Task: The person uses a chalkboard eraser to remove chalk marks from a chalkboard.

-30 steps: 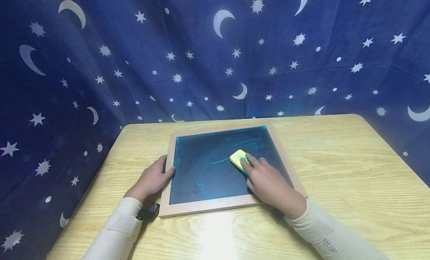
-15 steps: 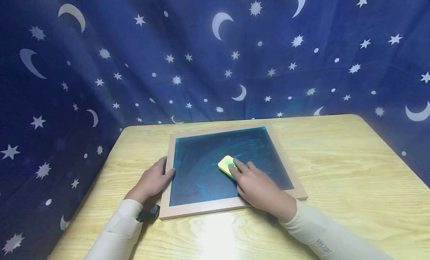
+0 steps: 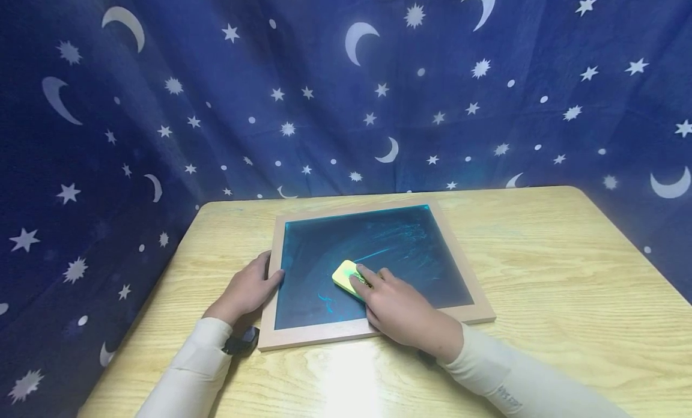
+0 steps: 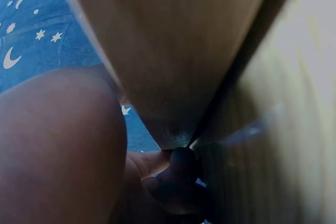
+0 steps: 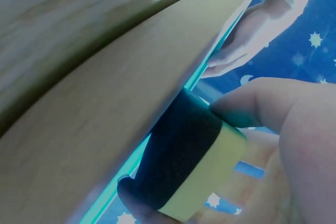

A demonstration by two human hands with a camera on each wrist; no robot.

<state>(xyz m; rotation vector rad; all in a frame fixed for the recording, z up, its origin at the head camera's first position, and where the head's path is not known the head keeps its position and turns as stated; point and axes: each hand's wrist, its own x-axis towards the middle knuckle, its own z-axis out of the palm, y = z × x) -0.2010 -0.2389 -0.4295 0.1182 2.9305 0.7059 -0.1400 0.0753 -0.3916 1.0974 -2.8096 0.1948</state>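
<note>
A framed blackboard (image 3: 313, 232) with a pale wooden frame and dark surface lies on the table in the head view. My right hand (image 3: 402, 310) grips a chalkboard eraser (image 3: 343, 274), yellow on top with a dark pad below, over the board's lower middle. In the right wrist view, thumb and fingers pinch the eraser (image 5: 210, 171) by its sides, its dark pad against the board. My left hand (image 3: 245, 290) holds the frame's left side, thumb on top. The left wrist view shows its fingers (image 4: 149, 162) against the frame's side (image 4: 168, 66).
Blue chalk marks (image 3: 327, 301) show left of the eraser, with a thin blue line (image 3: 373, 254) above it and smears at the upper right. The wooden table (image 3: 567, 274) backs onto a dark blue curtain (image 3: 324, 57) with moons and stars.
My right hand has slid the eraser left and toward me across the board. The blue line's left end no longer shows, and a stretch farther right is uncovered. The left hand stays put.
</note>
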